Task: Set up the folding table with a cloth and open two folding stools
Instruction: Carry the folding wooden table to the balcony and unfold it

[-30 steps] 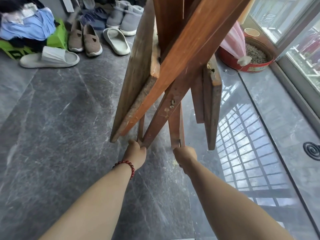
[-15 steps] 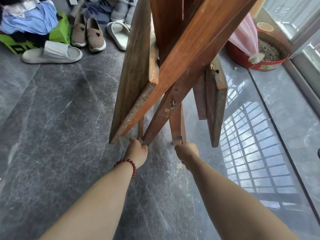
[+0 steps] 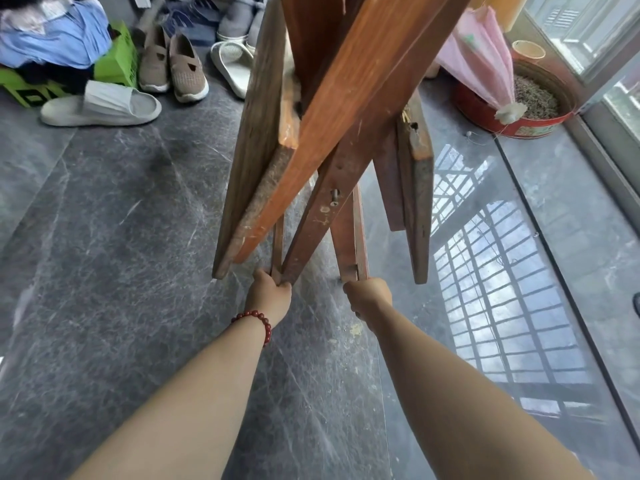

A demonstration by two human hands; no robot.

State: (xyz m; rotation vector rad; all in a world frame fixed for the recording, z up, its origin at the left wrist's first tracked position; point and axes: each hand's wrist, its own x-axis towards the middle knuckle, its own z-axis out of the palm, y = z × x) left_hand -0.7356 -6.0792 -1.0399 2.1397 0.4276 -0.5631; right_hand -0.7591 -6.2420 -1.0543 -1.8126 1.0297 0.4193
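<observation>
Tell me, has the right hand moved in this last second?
Yes, slightly. The right hand, gripping a leg of the folding table, has crept forward, away from the yellowish floor stain that sat beside it before.

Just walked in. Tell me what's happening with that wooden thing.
A person holds a folded wooden table by its leg ends. The left hand, with a red bead bracelet on the wrist, grips one leg; the right hand grips another. The legs are spread only slightly and the top panels hang folded. The table is not yet opened, and no cloth is on it.
</observation>
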